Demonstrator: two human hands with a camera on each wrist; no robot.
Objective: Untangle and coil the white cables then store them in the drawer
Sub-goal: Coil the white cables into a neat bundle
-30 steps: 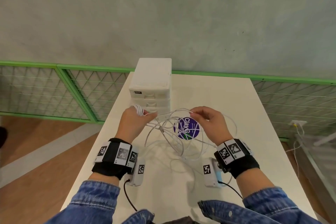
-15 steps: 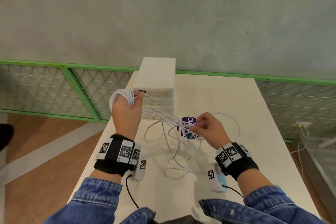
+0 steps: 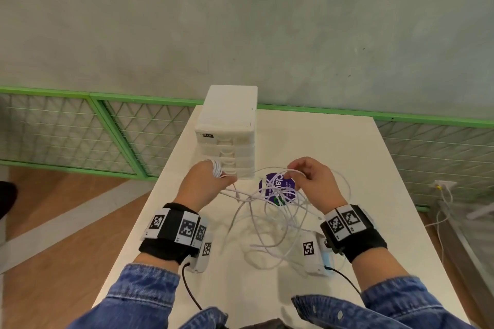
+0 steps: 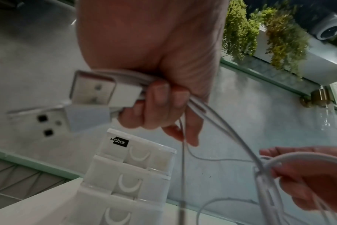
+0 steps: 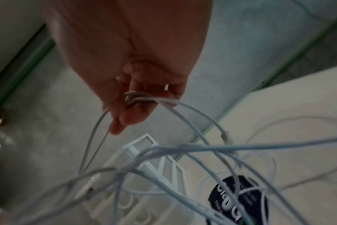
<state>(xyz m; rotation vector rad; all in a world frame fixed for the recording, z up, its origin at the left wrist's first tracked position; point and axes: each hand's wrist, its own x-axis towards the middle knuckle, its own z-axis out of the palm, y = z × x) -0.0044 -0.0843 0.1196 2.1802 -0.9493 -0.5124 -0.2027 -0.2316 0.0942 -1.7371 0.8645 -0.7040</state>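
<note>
A tangle of white cables hangs between my hands above the white table. My left hand grips several coiled turns of cable close to the foot of the drawer unit. In the left wrist view, two white USB plugs stick out of that fist. My right hand pinches cable strands over a purple sticker. The white drawer unit stands behind my left hand with its drawers closed.
A green-framed mesh railing runs behind and to the left of the table, under a grey wall. The table's left edge drops to a wooden floor. A wall socket with cords is at the right.
My left hand, raised beside the drawer unit half a second ago, has come back down to its foot with the coil. My right hand has risen slightly, still pinching strands.
</note>
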